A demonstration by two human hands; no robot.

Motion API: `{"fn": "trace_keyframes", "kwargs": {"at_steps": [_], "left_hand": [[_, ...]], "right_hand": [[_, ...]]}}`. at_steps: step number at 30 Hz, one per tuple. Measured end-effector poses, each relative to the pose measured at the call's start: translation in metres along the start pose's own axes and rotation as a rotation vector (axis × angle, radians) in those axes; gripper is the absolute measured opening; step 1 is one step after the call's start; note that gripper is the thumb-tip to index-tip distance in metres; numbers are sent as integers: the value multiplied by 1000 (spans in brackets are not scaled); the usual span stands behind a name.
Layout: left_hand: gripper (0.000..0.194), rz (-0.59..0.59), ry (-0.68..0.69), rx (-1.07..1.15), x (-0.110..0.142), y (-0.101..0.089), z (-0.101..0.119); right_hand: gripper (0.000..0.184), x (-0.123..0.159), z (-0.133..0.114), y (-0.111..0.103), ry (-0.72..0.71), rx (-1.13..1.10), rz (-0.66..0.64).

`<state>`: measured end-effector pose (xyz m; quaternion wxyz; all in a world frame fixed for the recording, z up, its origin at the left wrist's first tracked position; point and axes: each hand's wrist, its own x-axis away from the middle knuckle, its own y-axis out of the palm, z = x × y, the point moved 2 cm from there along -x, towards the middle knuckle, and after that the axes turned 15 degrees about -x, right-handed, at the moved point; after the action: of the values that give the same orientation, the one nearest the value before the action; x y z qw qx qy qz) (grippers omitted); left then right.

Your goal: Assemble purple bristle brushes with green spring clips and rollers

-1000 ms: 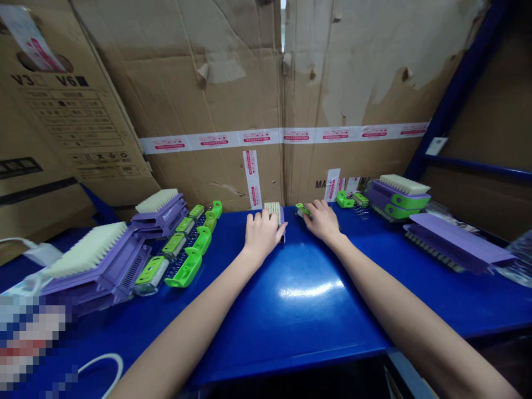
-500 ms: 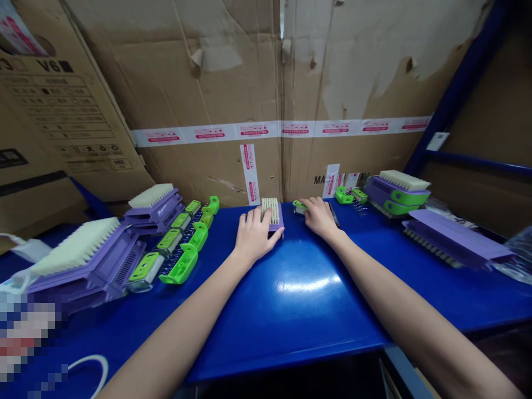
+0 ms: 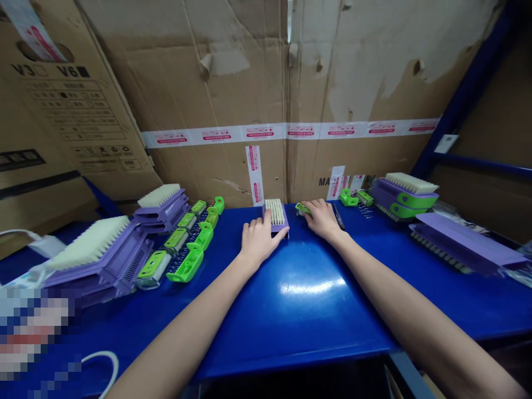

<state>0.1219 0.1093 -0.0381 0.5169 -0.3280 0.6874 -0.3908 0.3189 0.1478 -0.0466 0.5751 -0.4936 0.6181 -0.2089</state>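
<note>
At the back middle of the blue table, my left hand grips a small purple brush whose cream bristles face up. Its index finger lies along the bristles and the thumb reaches past the near edge. To the right, my right hand has its fingers bent over a small piece with a green top; the rest of that piece is hidden under the fingers. A dark, thin pen-like item lies right beside this hand.
Left stand stacked purple brushes, green-topped metal blocks, springs and green clips. To the right are a green clip, a brush stack and a purple part. Cardboard walls the back.
The whole view has shifted slightly, so things sit a little further right. My left hand's fingers have drawn in somewhat at the brush. The right hand stays on the green-topped piece.
</note>
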Motion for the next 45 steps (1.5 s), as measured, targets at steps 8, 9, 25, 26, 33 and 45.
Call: {"fn": "trace_keyframes", "kwargs": {"at_steps": [8,9,25,26,33,45], "left_hand": [[69,18,-4,-4,1,0,0],[69,21,-3,-5,1,0,0],[66,-5,-3,5,1,-1,-1],[66,-7,-4,7,1,-1,-1],[66,122,12,-31,0,-3,-3],[54,176,110,-189,1,-15,-2]], "right_hand": [[55,1,-9,-2,-29,112,2],[55,2,-10,-2,-25,119,3],[30,2,-12,-7,36,144,-33],[29,2,-11,-7,39,133,-29],[23,1,-8,-8,8,84,10],[21,0,-5,-6,-16,57,86]]}}
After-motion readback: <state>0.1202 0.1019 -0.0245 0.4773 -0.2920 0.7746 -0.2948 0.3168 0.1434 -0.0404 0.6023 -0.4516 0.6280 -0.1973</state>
